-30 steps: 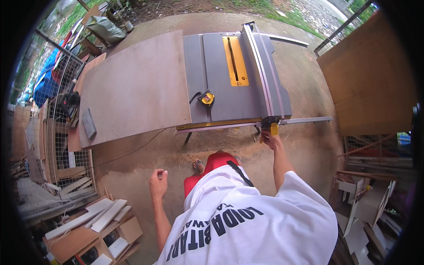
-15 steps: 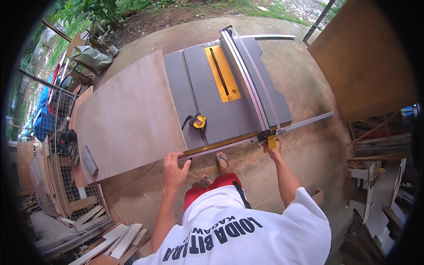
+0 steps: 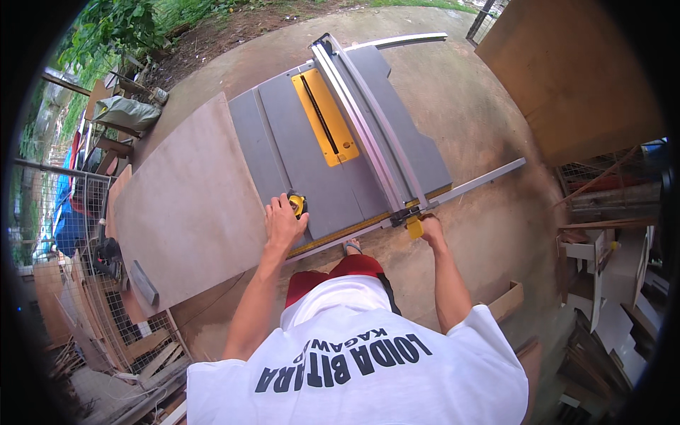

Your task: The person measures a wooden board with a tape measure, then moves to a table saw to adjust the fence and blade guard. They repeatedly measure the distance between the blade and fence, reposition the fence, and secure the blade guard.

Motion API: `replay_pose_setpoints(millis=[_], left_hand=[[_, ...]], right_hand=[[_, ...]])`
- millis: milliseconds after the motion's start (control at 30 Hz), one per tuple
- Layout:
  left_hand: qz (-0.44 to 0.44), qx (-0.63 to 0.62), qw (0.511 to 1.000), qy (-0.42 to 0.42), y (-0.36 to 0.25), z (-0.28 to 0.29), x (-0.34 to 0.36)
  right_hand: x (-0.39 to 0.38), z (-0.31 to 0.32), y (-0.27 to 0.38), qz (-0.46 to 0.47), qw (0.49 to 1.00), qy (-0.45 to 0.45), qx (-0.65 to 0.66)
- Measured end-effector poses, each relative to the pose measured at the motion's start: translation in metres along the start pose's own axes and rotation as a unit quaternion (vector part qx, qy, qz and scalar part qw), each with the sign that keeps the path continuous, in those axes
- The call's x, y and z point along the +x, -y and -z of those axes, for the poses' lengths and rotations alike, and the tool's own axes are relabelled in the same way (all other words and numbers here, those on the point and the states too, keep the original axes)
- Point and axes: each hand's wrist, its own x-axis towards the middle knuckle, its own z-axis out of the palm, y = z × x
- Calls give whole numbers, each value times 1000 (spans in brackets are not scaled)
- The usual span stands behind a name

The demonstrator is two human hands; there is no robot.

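Observation:
A grey table saw (image 3: 283, 106) stands in front of me, with a yellow insert plate (image 3: 322, 117) around its blade slot. My left hand (image 3: 285, 225) closes its fingers over a yellow and black tape measure (image 3: 297, 205), which lies near the saw's front left corner. At the front rail (image 3: 347, 237), my right hand (image 3: 431, 231) is curled beside the yellow lever (image 3: 414, 227) of the rip fence (image 3: 361, 127). What its fingers grip is hidden. The fence runs from front to back, to the right of the slot.
A large wooden board (image 3: 188, 205) adjoins the saw's left side, with a small dark block (image 3: 144, 283) on it. Beyond it are a black power tool (image 3: 106, 249) and a wire mesh fence (image 3: 95, 312). A big brown panel (image 3: 574, 92) leans at the right, above stacked wood scraps (image 3: 595, 354).
My left hand has moved from the board's front corner forward onto the tape measure. My right hand stays at the fence's front end. The whole view has shifted a little.

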Motion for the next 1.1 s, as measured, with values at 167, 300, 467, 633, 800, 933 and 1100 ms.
replay_pose_setpoints(millis=[167,300,467,633,800,933,1100], left_hand=[[6,1,1000,-10,-6,3,3],[-2,8,1000,-9,-11,2,4],[-28,-9,998,-52,4,-13,1],[-28,-2,998,-52,3,-17,-4],[-2,-3,1000,-30,2,-15,-2],[-14,-16,999,-37,-5,-5,0],[-26,-32,998,-48,-1,-12,6]], right_hand=[[-41,-23,29,64,968,-243,-2],[-26,-24,-8,89,941,-85,316],[-44,-15,2,8,781,26,624],[-39,-34,-8,96,816,-87,564],[-45,-39,6,129,836,-167,507],[-47,-37,3,136,848,-176,481],[-50,-40,11,143,884,-280,345]])
